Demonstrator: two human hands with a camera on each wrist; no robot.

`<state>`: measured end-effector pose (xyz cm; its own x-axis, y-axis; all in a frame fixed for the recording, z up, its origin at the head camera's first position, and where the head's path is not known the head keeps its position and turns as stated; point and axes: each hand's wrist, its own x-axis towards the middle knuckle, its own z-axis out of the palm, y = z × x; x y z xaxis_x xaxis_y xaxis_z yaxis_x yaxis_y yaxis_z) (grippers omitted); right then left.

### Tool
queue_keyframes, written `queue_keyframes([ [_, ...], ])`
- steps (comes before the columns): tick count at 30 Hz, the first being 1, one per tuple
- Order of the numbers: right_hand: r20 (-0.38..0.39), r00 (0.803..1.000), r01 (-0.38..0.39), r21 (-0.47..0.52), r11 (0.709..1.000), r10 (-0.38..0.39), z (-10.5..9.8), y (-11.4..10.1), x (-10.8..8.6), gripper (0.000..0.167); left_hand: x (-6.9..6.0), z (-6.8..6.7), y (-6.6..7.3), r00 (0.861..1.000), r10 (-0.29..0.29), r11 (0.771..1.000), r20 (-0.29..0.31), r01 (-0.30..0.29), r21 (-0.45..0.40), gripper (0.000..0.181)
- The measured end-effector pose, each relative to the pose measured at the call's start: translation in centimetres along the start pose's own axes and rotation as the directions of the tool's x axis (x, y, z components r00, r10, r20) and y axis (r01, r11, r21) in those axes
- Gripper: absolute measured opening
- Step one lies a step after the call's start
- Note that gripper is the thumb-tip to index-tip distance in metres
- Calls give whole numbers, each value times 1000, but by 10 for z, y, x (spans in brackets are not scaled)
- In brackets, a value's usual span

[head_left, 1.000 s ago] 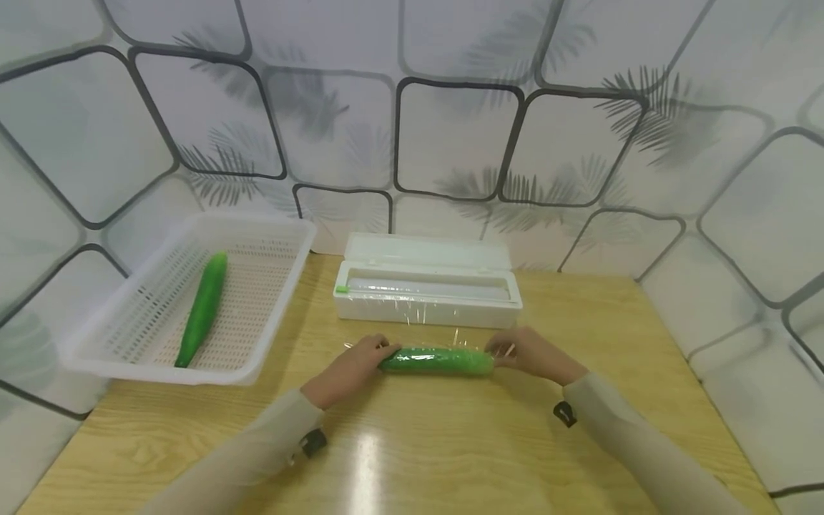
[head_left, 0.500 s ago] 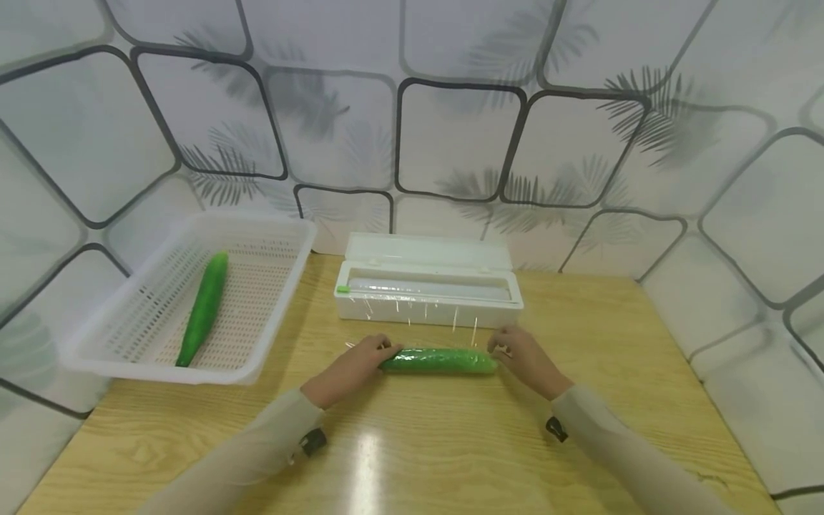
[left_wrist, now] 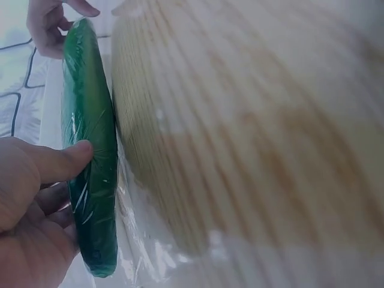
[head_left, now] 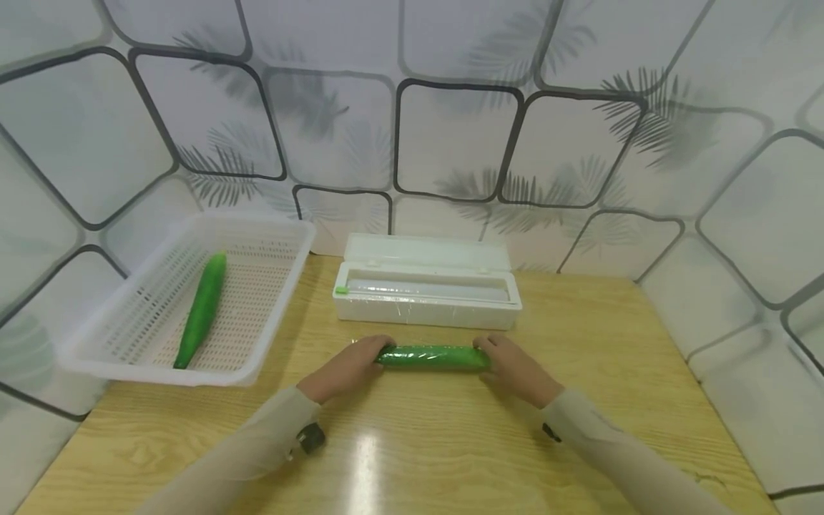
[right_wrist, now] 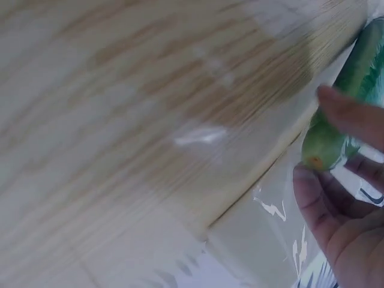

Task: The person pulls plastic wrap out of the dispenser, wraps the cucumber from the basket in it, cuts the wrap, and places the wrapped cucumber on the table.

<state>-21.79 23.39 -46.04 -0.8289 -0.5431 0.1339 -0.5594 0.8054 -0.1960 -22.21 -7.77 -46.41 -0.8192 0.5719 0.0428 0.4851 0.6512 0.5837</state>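
A green cucumber (head_left: 433,357) with shiny clear film around it lies crosswise in front of the white wrap box (head_left: 428,312). My left hand (head_left: 350,368) grips its left end; in the left wrist view the thumb of that hand (left_wrist: 36,198) presses on the wrapped cucumber (left_wrist: 93,120), fingers behind it. At the right end my right hand (head_left: 518,370) holds the cucumber. From the right wrist view, the right hand's (right_wrist: 348,198) thumb and fingers are around the tip of the cucumber (right_wrist: 327,141), and loose film (right_wrist: 273,207) sticks out past it.
A white perforated basket (head_left: 270,322) stands at the left with another cucumber (head_left: 202,307) inside. The wrap box is open, its lid (head_left: 428,252) tilted back toward the wall, with a roll (head_left: 428,290) inside. Patterned walls border the wooden table (head_left: 450,458).
My right hand has moved slightly left and now grips the cucumber's right end, where it pinched film before. The film raised between cucumber and box has come down. The left hand stays nearly still.
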Motion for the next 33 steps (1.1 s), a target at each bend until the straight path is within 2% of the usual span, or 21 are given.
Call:
queue_keyframes([
  [5,-45,999,-6,-14,1000,6,6,-2,1,43,-2,3,-4,999,48,997,-11,-47,59,41],
  [8,-45,999,-27,1,1000,27,5,-2,3,40,-2,5,-5,996,67,990,-57,-59,126,45],
  [14,-17,997,-76,67,995,77,0,-1,5,39,-2,2,-3,987,50,979,-153,-17,205,42],
  [19,-45,994,-94,113,989,99,-2,2,5,33,2,-1,-5,981,33,976,-189,9,217,34],
  [27,-131,990,-35,66,997,44,-2,3,7,31,4,-7,-7,987,54,975,-154,-18,224,37],
  [33,-116,990,-75,89,993,85,-5,4,8,30,4,-9,-10,979,105,947,-173,-46,318,48],
])
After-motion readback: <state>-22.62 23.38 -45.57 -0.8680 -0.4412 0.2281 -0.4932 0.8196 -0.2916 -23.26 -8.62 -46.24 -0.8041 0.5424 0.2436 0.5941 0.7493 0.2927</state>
